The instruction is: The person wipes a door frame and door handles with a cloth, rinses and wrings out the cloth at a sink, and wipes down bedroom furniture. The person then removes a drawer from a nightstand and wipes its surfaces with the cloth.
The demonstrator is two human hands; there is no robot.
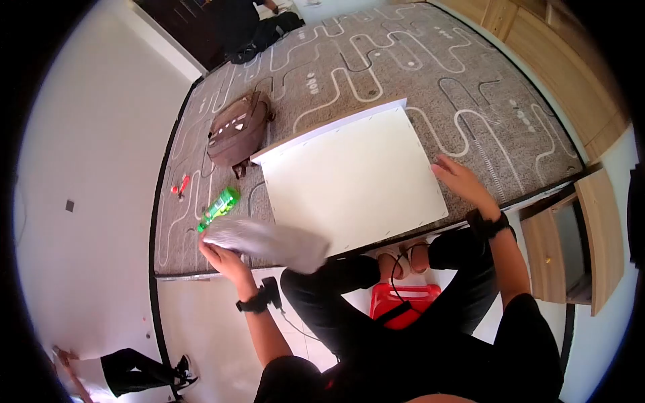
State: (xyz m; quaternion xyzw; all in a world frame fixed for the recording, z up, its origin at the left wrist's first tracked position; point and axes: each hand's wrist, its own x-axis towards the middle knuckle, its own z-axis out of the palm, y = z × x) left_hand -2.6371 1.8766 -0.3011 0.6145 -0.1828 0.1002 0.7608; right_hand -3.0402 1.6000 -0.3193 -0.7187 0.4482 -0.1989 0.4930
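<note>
My left hand (pixel 225 260) is at the near left edge of the patterned mat, against a greyish-white cloth-like item (pixel 265 242) blurred by motion; its fingers are partly hidden by it. A green bottle (pixel 220 207) lies just beyond that item. To the right, my right hand (pixel 463 181) has its fingers stretched out beside the right edge of a large white board (pixel 353 178), with nothing in it. The board lies flat, with a raised white strip along its far edge.
A brown backpack (pixel 238 131) lies beyond the bottle, near a small red item (pixel 183 185). An open wooden drawer (pixel 571 235) is at right. A red stool (pixel 403 302) stands below. Other people are at the far edge and lower left (pixel 134 373).
</note>
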